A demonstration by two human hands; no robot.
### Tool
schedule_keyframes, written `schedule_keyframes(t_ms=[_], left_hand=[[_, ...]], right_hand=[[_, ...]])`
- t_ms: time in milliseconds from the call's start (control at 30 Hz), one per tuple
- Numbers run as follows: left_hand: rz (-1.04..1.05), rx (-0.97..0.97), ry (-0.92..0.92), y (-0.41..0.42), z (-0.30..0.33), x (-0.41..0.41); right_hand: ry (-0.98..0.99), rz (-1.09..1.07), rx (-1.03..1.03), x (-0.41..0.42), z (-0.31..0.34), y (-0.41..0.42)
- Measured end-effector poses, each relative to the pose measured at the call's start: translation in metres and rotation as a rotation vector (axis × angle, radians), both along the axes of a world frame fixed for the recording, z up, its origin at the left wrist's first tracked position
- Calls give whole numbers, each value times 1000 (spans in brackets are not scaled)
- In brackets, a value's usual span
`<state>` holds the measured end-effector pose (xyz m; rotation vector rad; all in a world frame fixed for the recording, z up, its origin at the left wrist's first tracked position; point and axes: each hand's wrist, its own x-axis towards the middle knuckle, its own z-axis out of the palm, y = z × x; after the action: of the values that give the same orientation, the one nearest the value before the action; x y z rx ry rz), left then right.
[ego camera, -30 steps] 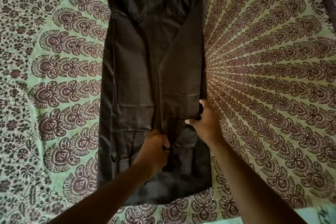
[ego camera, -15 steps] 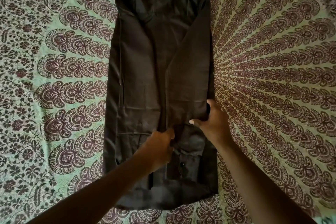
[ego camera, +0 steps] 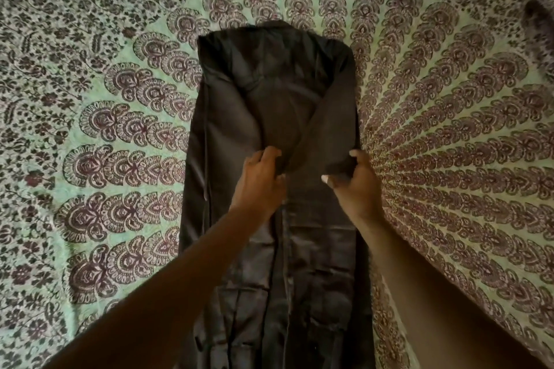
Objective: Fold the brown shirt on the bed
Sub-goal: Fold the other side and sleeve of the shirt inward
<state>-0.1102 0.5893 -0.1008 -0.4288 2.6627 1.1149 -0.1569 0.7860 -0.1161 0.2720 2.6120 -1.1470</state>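
The brown shirt (ego camera: 271,99) lies lengthwise on the bed, collar end far from me, its sides folded in to make a long narrow strip. A sleeve runs diagonally down from the far right shoulder. My left hand (ego camera: 260,181) pinches the inner corner of that sleeve's lower end near the shirt's centre line. At the shirt's right edge, my right hand (ego camera: 356,186) grips the outer corner. The sleeve end is raised slightly off the shirt body between the two hands. The shirt's lower half, with its button placket, lies flat between my forearms.
A green bedsheet (ego camera: 449,144) with a maroon mandala print covers the whole bed around the shirt. A dark blurred object (ego camera: 536,16) sits at the far right edge.
Both hands have moved away from me, from the lower part of the shirt to its middle, holding the sleeve end. The view has shifted, so the shirt appears lower in frame.
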Motion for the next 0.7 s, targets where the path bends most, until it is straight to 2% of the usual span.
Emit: schedule_keyframes(t_ms=[200, 333, 467, 700], left_hand=[[49, 58, -52, 11, -18, -60], [85, 106, -148, 17, -22, -90], [49, 96, -237, 13, -26, -101], [-40, 73, -294, 1, -33, -100]], right_hand=[[77, -231, -275, -72, -14, -17], [89, -227, -141, -115, -19, -29], [209, -170, -15, -152, -14, -36], [122, -173, -265, -220, -4, -55]])
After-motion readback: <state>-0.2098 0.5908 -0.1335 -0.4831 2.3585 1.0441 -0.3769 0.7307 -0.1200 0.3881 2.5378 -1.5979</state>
